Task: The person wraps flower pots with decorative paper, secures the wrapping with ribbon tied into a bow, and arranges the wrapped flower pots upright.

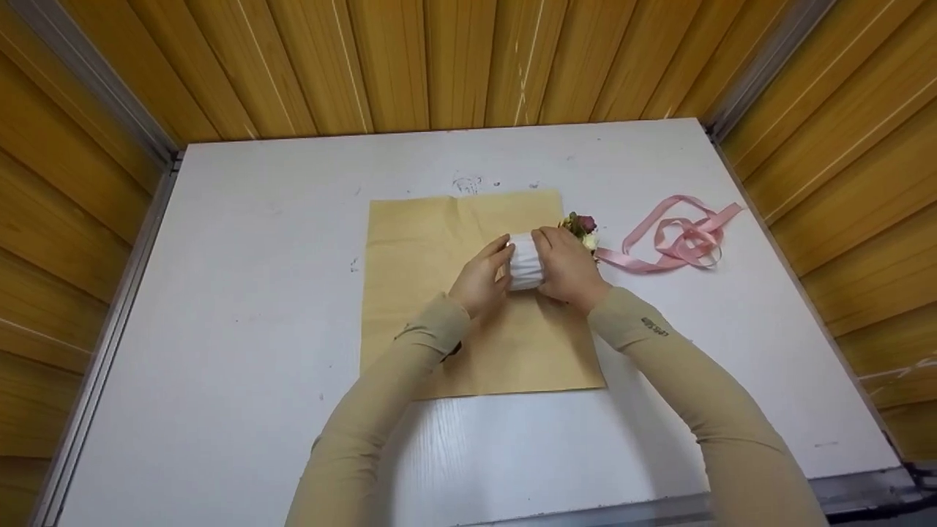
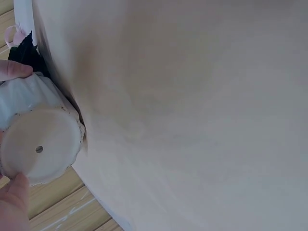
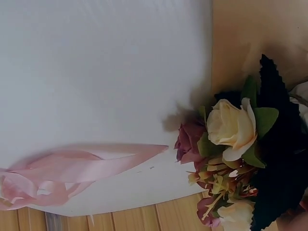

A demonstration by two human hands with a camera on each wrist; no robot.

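A white ribbed flowerpot [image 1: 525,262] lies on its side just over a sheet of brown kraft paper [image 1: 417,278]. My left hand [image 1: 482,280] grips it near the base, its fingers spread round the rim. The pot's round bottom [image 2: 53,132] with a small drain hole faces the left wrist camera. At the other end my right hand [image 1: 571,267] holds the pot close to the artificial flowers [image 3: 231,127]. Cream and dusky-pink roses, green leaves and a dark jagged-edged collar [image 3: 276,163] stick out to the right, past the paper's edge.
A loosely tangled pink ribbon [image 1: 688,245] lies on the white table [image 1: 241,293] to the right, one end close to the flowers. Yellow wood-patterned panels [image 1: 454,66] wall the table at the back and on both sides.
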